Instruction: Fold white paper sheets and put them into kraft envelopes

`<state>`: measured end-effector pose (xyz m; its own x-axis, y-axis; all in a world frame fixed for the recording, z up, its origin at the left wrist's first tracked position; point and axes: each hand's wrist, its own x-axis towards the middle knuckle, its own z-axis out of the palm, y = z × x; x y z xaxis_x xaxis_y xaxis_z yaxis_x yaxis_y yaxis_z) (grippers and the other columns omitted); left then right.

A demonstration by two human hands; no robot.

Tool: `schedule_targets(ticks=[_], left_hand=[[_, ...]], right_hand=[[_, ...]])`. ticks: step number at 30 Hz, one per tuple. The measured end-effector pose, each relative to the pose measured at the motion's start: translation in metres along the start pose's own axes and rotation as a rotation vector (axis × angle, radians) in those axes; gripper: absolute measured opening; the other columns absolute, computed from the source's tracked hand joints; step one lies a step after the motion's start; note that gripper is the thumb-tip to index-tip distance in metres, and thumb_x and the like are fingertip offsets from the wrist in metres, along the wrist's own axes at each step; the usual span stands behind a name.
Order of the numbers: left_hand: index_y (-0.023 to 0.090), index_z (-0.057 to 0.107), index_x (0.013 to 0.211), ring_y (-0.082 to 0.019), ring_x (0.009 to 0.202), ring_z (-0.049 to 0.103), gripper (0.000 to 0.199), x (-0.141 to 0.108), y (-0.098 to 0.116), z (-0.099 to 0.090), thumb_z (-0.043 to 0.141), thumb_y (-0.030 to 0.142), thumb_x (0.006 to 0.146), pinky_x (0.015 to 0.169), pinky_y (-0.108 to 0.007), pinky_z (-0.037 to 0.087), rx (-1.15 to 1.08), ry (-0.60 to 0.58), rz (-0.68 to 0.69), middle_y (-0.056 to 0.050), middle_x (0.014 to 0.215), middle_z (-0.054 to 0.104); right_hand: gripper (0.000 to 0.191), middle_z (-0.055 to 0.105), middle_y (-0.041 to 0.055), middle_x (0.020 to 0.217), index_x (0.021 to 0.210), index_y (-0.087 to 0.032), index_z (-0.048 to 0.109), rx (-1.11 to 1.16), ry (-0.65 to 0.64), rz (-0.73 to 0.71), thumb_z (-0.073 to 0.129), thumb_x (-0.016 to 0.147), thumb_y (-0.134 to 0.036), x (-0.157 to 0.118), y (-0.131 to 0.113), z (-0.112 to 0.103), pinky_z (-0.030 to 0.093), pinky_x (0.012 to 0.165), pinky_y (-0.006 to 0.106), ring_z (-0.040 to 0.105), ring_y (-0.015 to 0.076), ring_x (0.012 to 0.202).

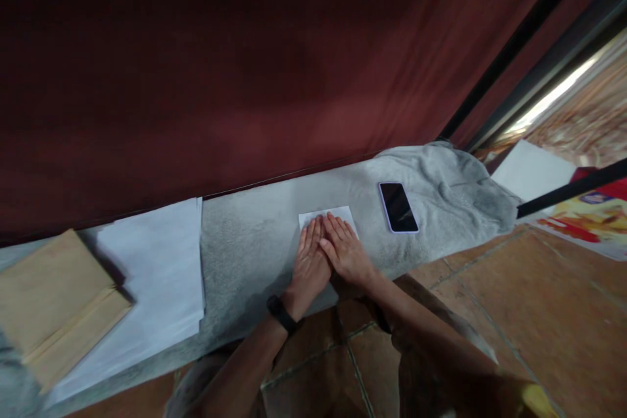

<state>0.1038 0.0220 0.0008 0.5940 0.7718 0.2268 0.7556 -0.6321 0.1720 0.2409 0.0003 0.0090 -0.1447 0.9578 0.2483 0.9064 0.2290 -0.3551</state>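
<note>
A small piece of white paper (345, 212), perhaps folded, lies on the grey cloth (245, 241). Both hands rest flat on it, side by side and touching. My left hand (311, 261) has its fingers stretched out over the paper's left part, and a black band circles that wrist. Over the right part lies my right hand (347, 249), fingers extended, its thumb reaching across to the left hand. Most of the paper is hidden under the hands. To the right of them a phone (398, 207) with a dark screen and a pale purple case lies face up.
A stack of white sheets (166, 261) lies at the left, with a brown paper envelope or bag (63, 300) partly over it. A dark red surface (245, 78) rises behind the cloth. Black bars, a white sheet (533, 170) and a colourful printed bag (588, 222) are at the right.
</note>
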Motion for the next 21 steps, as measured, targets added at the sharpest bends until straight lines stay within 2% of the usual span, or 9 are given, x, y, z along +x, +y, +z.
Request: schedule_targets(ticks=[3,8,12,21], left_hand=[[0.01,0.019,0.161,-0.028,0.156,0.021,0.063,-0.005,0.005,0.007,0.035,0.023,0.101,0.126,-0.053,0.026,0.012,-0.037,0.02,-0.02,0.165,0.031],[0.007,0.021,0.16,-0.028,0.156,0.02,0.061,-0.012,0.001,0.01,0.032,0.02,0.101,0.127,-0.052,0.025,0.039,-0.077,-0.043,-0.019,0.165,0.03],[0.004,0.023,0.159,-0.027,0.156,0.02,0.06,-0.017,-0.004,0.007,0.028,0.021,0.101,0.126,-0.051,0.026,0.055,-0.051,-0.075,-0.02,0.165,0.03],[0.0,0.03,0.156,-0.031,0.154,0.027,0.066,-0.022,-0.011,-0.002,0.033,0.039,0.103,0.124,-0.051,0.03,0.082,0.005,-0.178,-0.024,0.162,0.033]], right_hand=[[0.059,0.04,0.0136,0.161,0.159,-0.012,0.033,0.02,-0.003,-0.013,0.027,0.108,-0.041,-0.003,-0.006,0.006,0.031,0.125,0.046,0.031,0.0228,0.152],[0.06,0.04,0.0161,0.16,0.157,-0.009,0.036,-0.042,0.015,-0.005,0.032,0.108,-0.043,-0.011,-0.001,0.015,0.029,0.126,0.046,0.032,0.024,0.152],[0.062,0.04,0.0178,0.16,0.158,-0.008,0.034,-0.105,0.048,-0.009,0.035,0.107,-0.045,-0.017,0.004,0.017,0.029,0.125,0.049,0.032,0.0262,0.152],[0.071,0.033,0.0235,0.162,0.159,-0.003,0.025,-0.173,0.108,0.054,0.037,0.106,-0.048,-0.026,0.017,0.015,0.031,0.123,0.053,0.029,0.0324,0.152]])
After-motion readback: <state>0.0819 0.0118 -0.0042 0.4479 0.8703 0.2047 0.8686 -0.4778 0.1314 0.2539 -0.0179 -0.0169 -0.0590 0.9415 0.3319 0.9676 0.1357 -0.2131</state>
